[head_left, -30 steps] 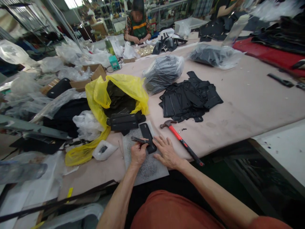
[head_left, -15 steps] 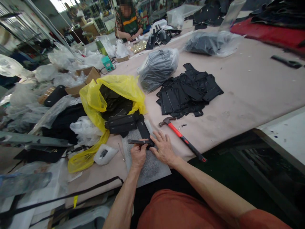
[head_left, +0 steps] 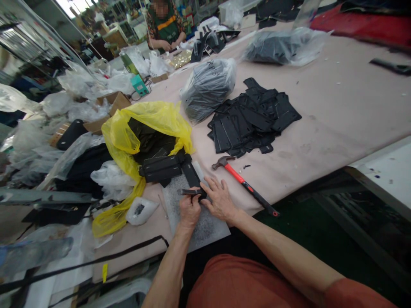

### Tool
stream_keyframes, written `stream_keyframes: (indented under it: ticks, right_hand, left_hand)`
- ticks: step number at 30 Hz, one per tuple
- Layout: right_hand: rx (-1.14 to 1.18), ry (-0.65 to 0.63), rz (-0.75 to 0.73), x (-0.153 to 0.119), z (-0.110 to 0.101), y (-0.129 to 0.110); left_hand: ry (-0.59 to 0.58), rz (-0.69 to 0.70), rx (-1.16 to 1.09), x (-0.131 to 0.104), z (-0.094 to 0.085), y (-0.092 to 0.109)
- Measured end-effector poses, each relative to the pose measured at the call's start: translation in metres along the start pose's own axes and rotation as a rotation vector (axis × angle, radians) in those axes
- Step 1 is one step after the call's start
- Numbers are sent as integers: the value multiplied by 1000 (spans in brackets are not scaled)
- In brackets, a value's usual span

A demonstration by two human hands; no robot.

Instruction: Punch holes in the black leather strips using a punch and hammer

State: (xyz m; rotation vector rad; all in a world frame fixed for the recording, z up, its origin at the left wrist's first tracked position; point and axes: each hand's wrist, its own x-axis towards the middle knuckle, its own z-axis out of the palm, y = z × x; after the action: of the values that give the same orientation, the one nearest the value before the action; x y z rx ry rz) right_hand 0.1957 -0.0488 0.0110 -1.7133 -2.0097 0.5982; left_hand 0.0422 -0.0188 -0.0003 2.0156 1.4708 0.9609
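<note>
My left hand (head_left: 190,210) is closed around a short dark metal bar-shaped tool (head_left: 186,192), whose left end sticks out past the fingers; its exact kind does not show. Beside it, my right hand (head_left: 221,201) lies with fingers spread, its thumb and fingertips by the near end of a black strap-like piece (head_left: 192,173). Both hands are over a speckled white board (head_left: 208,233) at the table's near edge. The spot where tool and black piece meet is partly hidden by my fingers. A claw hammer (head_left: 240,179) with a red and black handle lies right of my right hand.
Beyond the hammer is a heap of flat black pieces (head_left: 253,119). A yellow plastic bag (head_left: 118,130) of dark pieces stands open at left, with more black pieces (head_left: 162,168) before it. Filled clear bags (head_left: 210,87) lie farther back. A person (head_left: 165,28) sits across the table.
My left hand and the tool have shifted slightly right, toward my right hand. My right hand stays in nearly the same place. The view has tilted a little.
</note>
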Motion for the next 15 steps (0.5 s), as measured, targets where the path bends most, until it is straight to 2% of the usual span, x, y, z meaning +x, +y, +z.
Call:
stream_keyframes:
  ticks: [3,6,9,11,15]
  right_hand:
    - [-14,59,6,1,-20,13]
    - [-150,135,201,1,-44,38]
    - [-216,62,390,0,-59,65]
    - [-33,4,509,-1,-63,75]
    - [660,-203,747,-3,-64,73]
  left_hand:
    - [-11,89,64,1,6,-4]
    - [18,135,77,0,8,-5]
    - [30,140,62,0,7,-3]
    - [27,130,60,-1,6,-2]
    - [14,95,70,-3,5,0]
